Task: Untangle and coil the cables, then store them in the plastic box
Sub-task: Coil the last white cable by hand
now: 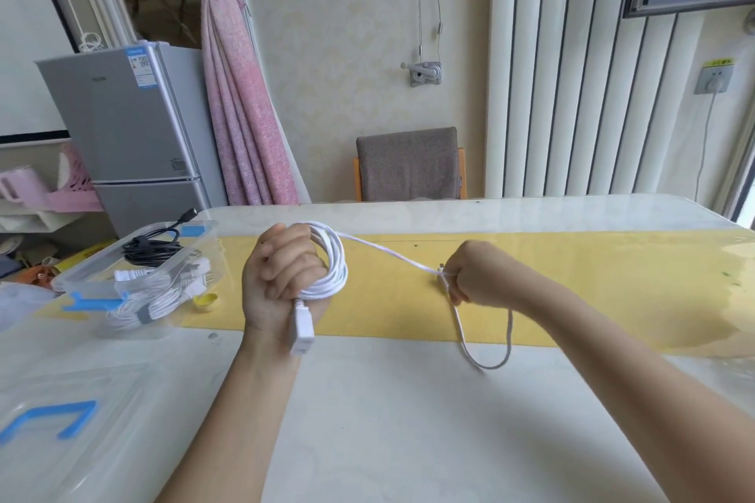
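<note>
A white cable (333,265) is wound in several loops around my left hand (282,274), whose fingers curl over the coil. Its white USB plug (303,329) hangs below that hand's palm. From the coil a taut strand runs right to my right hand (478,276), which pinches it in a fist. The free tail (486,351) droops from that fist in a loop onto the table. The clear plastic box (135,270) stands at the left, holding a black coiled cable (153,247) and white coiled cables (163,290).
The box's clear lid (53,421) with blue clips lies at the near left. A small yellow cap (205,301) sits beside the box. A yellow mat (572,286) runs across the white table. A brown chair (408,163) stands behind the far edge.
</note>
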